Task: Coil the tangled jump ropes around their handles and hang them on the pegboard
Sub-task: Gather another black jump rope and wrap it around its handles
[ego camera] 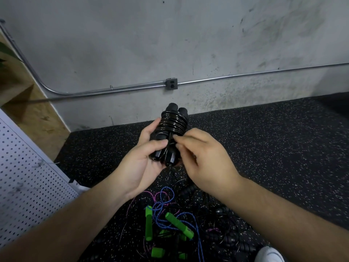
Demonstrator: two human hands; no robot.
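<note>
Black rope coiled on its handles, held in both hands above the floor.

The black rope [172, 123] is glossy and wound in tight, stacked turns round the upper half of two black handles [171, 159] held side by side; their rounded tops stick out above the coil and their faceted ends below it. The left hand [145, 157] grips the handles from beneath, thumb across the front, fingers behind. The right hand [204, 156] pinches a strand of the rope just under the coil, between thumb and fingertips. The bundle is at mid-frame, in front of the grey wall [170, 44]. On the speckled floor [273, 138] below lies a pile [170, 214] of loose blue, pink and black ropes with green handles [178, 225]. The white pegboard [28, 176] is at left.
</note>
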